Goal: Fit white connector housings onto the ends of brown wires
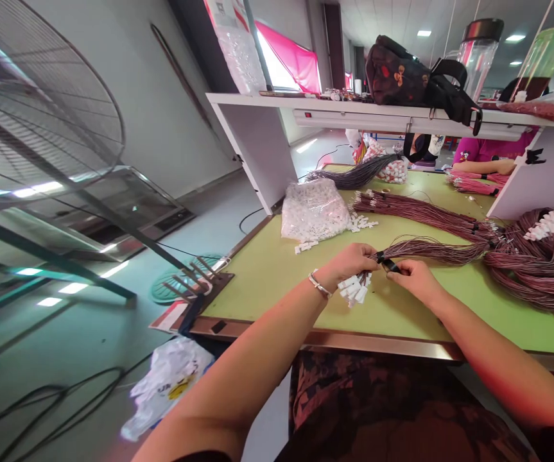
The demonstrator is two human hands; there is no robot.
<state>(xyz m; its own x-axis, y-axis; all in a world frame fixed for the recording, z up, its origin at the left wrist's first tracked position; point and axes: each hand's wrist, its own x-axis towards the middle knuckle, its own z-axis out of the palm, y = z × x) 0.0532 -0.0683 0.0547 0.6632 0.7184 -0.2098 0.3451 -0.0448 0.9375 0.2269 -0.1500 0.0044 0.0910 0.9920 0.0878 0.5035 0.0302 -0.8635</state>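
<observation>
Centrally, your left hand (357, 260) closes its fingers around the wire bundle (425, 250), beside its white connectors (354, 289); your right hand (414, 277) pinches black tape (390, 264) at the bundle, above the green tabletop (257, 282), near the bag of connectors (312, 208).

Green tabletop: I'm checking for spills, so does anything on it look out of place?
White connectors lie loose on the tabletop beside the clear plastic bag of similar pieces; they may have spilled from it.
</observation>
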